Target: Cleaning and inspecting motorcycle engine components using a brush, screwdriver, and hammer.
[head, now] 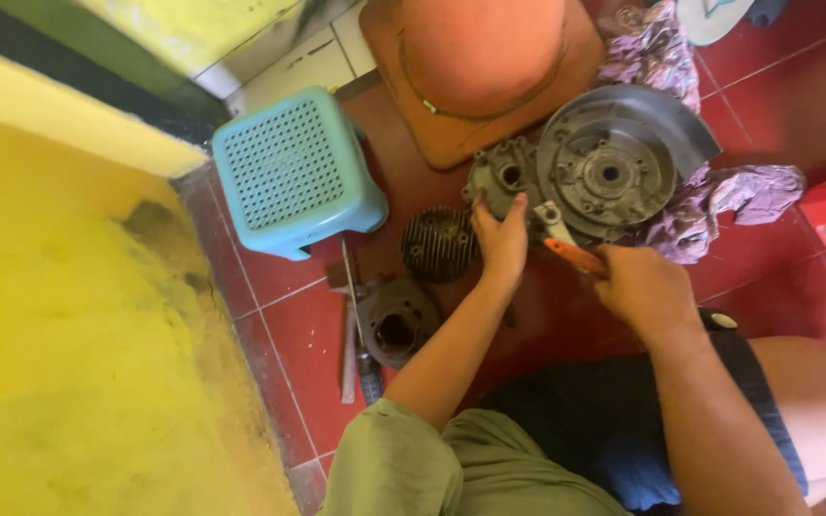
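Seen from the head view, a grey cast-metal engine casing (593,172) with a round fan-shroud cover is lying on the red tiled floor (776,67), partly on a crumpled purple-patterned rag (728,196). The left hand (501,239) is laid flat against the casing's left end, fingers spread and pressed on the metal, nothing enclosed in it. The right hand (644,287) is closed around the orange handle of a wrench-like metal tool (561,239), whose pale metal head is set against the casing's lower edge, just right of the left hand.

A dark finned round cylinder head (438,244) is lying on the floor just left of the left hand, close to the casing. A grey metal cylinder barrel with a round bore (396,323) is seen below it, beside the left forearm. A long thin screwdriver-like tool (356,325) is lying along the barrel's left side. A light blue perforated plastic stool (293,172) is standing at upper left, near a yellow wall (59,315). A brown wooden board (461,124) carrying an orange rounded object (485,48) is seen above the casing.
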